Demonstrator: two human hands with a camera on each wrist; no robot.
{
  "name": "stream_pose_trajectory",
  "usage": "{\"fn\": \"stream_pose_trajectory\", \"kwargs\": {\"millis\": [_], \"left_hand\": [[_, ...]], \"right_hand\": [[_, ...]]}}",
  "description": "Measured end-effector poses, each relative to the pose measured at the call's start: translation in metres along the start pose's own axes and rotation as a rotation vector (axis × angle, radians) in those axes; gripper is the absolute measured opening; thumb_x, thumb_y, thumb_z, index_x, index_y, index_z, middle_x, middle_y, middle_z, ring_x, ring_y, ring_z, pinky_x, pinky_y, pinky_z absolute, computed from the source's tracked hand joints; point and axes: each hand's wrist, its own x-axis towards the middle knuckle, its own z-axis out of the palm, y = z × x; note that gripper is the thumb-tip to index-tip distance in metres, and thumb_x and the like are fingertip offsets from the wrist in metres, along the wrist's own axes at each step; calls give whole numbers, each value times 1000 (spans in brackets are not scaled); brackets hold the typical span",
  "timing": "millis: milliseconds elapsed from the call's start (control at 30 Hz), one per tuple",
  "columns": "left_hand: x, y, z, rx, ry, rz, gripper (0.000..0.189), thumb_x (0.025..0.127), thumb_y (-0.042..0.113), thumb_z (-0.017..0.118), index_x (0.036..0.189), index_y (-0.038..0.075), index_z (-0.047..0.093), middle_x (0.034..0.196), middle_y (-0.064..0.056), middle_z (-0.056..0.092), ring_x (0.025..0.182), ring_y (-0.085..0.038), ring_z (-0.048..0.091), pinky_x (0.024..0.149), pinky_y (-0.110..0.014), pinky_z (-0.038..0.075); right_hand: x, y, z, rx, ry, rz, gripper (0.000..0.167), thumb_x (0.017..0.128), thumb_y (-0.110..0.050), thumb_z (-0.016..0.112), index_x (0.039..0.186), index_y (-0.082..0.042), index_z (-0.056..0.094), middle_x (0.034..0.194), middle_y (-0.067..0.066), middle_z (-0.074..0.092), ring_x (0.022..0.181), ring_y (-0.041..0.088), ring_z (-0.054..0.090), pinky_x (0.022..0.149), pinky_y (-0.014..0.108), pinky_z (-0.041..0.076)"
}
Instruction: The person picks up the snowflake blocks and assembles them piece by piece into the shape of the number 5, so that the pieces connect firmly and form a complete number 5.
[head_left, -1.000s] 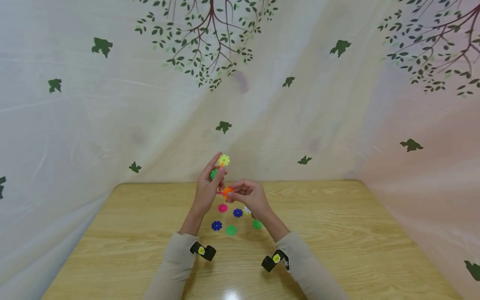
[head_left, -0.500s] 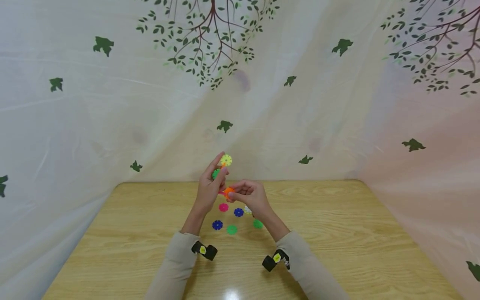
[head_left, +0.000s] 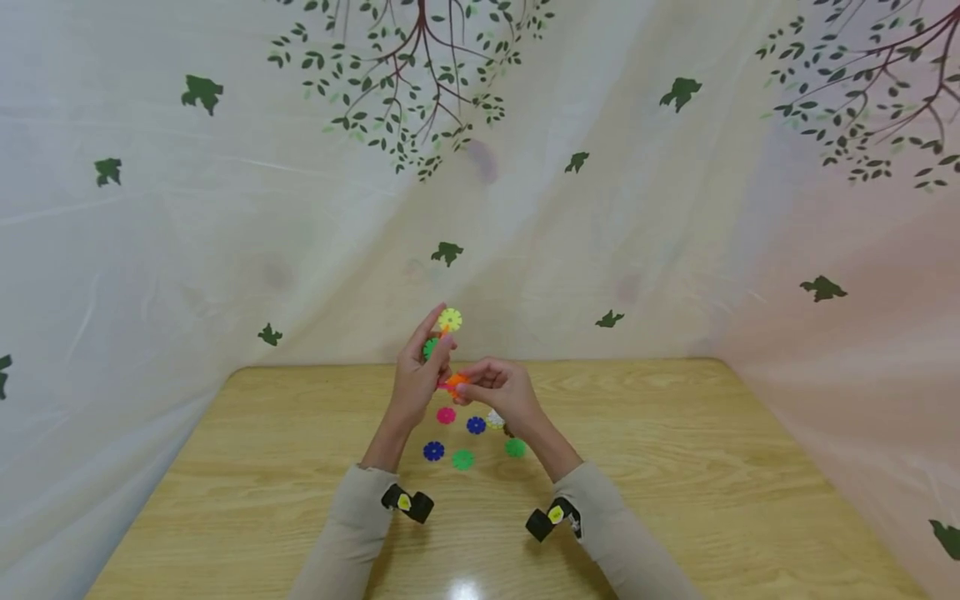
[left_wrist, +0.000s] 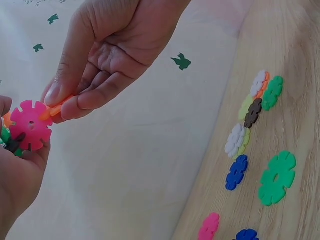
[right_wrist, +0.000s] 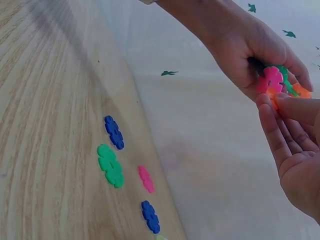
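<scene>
My left hand (head_left: 411, 385) holds up a cluster of notched plastic snowflake discs above the far part of the table. In the cluster are a yellow disc (head_left: 450, 319), a green disc (head_left: 431, 348) and a pink disc (left_wrist: 31, 125); orange and dark discs show partly behind the fingers. Between thumb and fingertips my right hand (head_left: 504, 395) pinches an orange snowflake disc (left_wrist: 61, 107). Its edge meets the pink disc's rim in both wrist views. How deep the slots engage is hidden by the fingers.
Loose discs lie on the wooden table (head_left: 285, 483) below the hands: blue (head_left: 433, 451), green (head_left: 462, 460), pink (head_left: 446, 415), white (left_wrist: 234, 141) and brown (left_wrist: 253, 113), among several others. A printed cloth (head_left: 525, 275) hangs behind the table's far edge.
</scene>
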Motion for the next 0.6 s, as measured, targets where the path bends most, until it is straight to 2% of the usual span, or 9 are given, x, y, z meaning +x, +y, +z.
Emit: {"fn": "stream_pose_trajectory", "kwargs": {"millis": [167,267,400,500,600], "left_hand": [[1,-1,-1,35,-21,-21,53,106,25,56,157,30,40,104,-9,57,65,-11,48,53,-18,41],[1,-1,-3,47,-83,-72,67,104,24,60,161,30,27,110,-9,61,67,-11,48,55,-20,41],[1,-2,-7,71,-204,-180,86,101,18,65,165,23,8,128,-15,64,87,-8,60,71,-20,49],[0,-5,-11,116,-286,-249,75,99,18,69,160,15,25,135,-19,62,110,-16,64,90,-28,54],[0,-10,-14,126,-336,-282,60,97,17,71,150,10,42,134,-23,62,109,-22,66,95,-37,58]], "right_hand": [[1,-2,-7,-32,-17,31,24,93,2,70,113,15,64,89,-5,77,77,11,75,78,36,64],[3,-2,-14,-61,2,60,25,93,1,70,114,13,65,91,-4,77,77,11,74,78,35,64],[5,-1,-24,-76,36,99,25,93,1,70,115,12,66,92,-1,77,77,11,74,77,32,64],[6,0,-30,-77,41,106,26,93,0,71,116,12,66,92,-1,76,77,12,74,80,39,64],[7,2,-36,-95,39,107,26,93,-2,71,116,11,67,92,0,76,78,12,74,82,43,63]]}}
